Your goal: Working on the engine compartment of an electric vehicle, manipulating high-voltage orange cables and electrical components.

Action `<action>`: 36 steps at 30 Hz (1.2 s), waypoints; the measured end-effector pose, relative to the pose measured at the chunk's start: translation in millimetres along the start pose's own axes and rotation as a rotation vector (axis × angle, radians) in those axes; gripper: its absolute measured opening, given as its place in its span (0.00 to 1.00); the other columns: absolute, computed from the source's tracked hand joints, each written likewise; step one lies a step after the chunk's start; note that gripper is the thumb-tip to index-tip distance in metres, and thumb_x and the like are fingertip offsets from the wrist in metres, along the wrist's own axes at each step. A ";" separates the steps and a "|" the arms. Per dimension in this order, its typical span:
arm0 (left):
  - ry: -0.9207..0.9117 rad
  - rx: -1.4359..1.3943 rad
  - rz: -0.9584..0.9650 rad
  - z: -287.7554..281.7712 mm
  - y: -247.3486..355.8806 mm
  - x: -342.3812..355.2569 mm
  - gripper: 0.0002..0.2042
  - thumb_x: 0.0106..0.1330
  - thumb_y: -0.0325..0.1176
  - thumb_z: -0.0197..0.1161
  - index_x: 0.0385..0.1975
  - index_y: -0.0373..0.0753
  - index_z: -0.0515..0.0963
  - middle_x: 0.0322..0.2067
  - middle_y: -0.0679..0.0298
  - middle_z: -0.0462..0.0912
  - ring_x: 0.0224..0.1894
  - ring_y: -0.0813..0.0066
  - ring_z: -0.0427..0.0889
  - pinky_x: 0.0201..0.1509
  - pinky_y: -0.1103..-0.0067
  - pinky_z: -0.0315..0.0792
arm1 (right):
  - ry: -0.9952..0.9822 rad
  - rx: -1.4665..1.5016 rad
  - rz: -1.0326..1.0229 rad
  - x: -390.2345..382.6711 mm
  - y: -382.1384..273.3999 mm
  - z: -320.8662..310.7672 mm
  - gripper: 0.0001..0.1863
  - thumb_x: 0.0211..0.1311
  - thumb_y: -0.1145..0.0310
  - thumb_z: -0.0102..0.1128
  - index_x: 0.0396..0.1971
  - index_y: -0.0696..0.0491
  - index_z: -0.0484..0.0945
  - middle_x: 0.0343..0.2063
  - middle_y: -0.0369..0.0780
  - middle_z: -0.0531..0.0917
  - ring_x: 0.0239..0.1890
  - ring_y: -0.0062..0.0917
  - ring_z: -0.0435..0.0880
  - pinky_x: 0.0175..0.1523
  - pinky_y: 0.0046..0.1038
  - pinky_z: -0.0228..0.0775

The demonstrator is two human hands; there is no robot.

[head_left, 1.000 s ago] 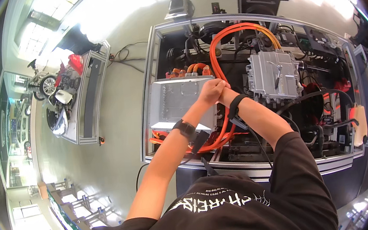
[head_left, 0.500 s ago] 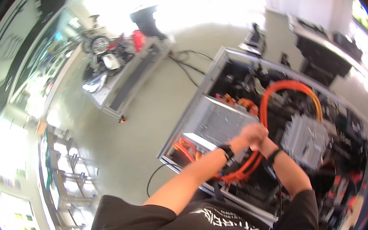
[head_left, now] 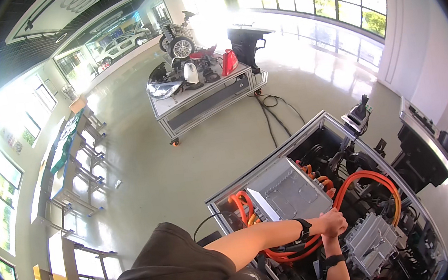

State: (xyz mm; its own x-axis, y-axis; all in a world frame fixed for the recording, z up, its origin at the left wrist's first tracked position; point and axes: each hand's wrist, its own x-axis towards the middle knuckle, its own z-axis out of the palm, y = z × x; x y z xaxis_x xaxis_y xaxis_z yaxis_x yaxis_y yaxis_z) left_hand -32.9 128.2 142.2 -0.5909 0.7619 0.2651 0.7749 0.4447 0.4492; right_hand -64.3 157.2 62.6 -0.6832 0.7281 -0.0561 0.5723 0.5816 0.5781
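Closely, a curled-up left hand (head_left: 333,220) meets the right hand (head_left: 331,232), whose grip cannot be told, beside looped orange cables (head_left: 363,175), between a flat-topped gray metal box (head_left: 288,191) and a ribbed silver housing (head_left: 369,245); past the aluminum frame (head_left: 268,163), glossy floor (head_left: 155,170) stretches toward a wheeled cart (head_left: 204,109).

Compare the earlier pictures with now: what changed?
The view swung left, so the equipment frame appears lower right and tilted. Nothing was visibly grasped or released: the clasped hands stay together beside the orange cables, and the silver tool still lies on the ribbed box.
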 end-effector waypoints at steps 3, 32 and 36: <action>0.006 -0.082 -0.098 -16.4 -12.6 -4.5 0.06 0.55 0.36 0.58 0.21 0.52 0.81 0.26 0.70 0.82 0.38 0.65 0.79 0.47 0.69 0.68 | 0.079 -0.312 -0.075 0.9 -17.2 -11.0 0.06 0.58 0.64 0.58 0.25 0.43 0.85 0.24 0.33 0.84 0.28 0.26 0.80 0.29 0.40 0.64; -0.365 0.067 -0.138 -35.6 -14.0 22.8 0.12 0.63 0.42 0.52 0.30 0.44 0.80 0.35 0.60 0.84 0.44 0.57 0.82 0.46 0.63 0.73 | -0.155 0.189 -0.437 -0.2 27.6 -48.6 0.11 0.54 0.63 0.58 0.37 0.41 0.83 0.40 0.32 0.84 0.49 0.24 0.82 0.45 0.38 0.77; -0.461 -0.100 -0.193 -31.6 -21.5 19.7 0.18 0.63 0.44 0.50 0.37 0.40 0.83 0.40 0.52 0.85 0.45 0.50 0.82 0.49 0.62 0.75 | -0.141 0.207 -0.503 -5.2 18.9 -48.2 0.11 0.54 0.63 0.59 0.37 0.41 0.83 0.40 0.33 0.84 0.48 0.25 0.82 0.45 0.38 0.77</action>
State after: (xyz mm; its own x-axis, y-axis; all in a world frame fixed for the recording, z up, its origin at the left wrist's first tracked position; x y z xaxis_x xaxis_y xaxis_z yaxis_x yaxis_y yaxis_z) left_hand -68.2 118.8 164.7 -0.5438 0.8086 -0.2245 0.6225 0.5681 0.5384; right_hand -71.8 146.8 113.0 -0.8359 0.3755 -0.4003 0.2781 0.9186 0.2810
